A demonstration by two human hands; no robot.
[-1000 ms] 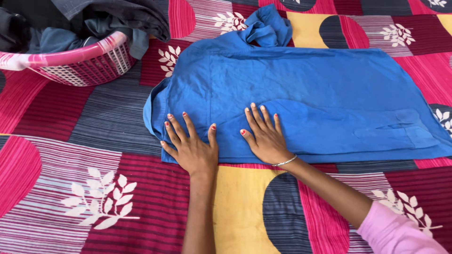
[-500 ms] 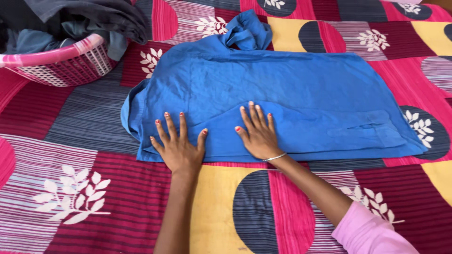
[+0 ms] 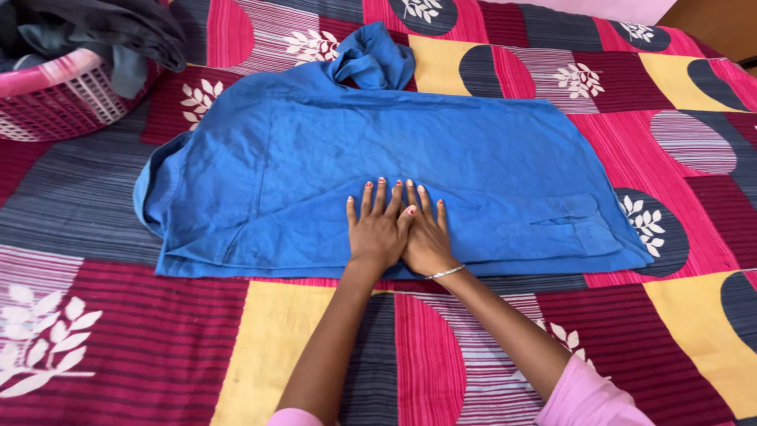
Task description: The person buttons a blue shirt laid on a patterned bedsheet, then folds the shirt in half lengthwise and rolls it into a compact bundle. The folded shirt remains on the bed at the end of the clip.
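- Pressing flat on the blue garment point(image 3: 410, 166), the left hand point(image 3: 377, 233) and the right hand point(image 3: 426, 237) lie side by side, touching, near the cloth's front edge.
- Fingers point(image 3: 382, 197) of both hands are spread and stretched out, palms down; they grip nothing, only bear on the fabric.
- The garment lies spread across the patterned bedspread point(image 3: 118, 331) on the bed, folded lengthwise so that a doubled layer runs along the near edge; its hood or collar point(image 3: 371, 59) is bunched at the far side.
- A thin bangle point(image 3: 446, 272) sits on the right wrist, and pink sleeves show at the bottom of the view.
- A pink laundry basket point(image 3: 55, 99) with dark clothes stands at the far left, apart from the garment.
- Judged from this, the step in hand is smoothing the fold. The next move would call for even pressure outward from the middle, without dragging the lower layer askew.
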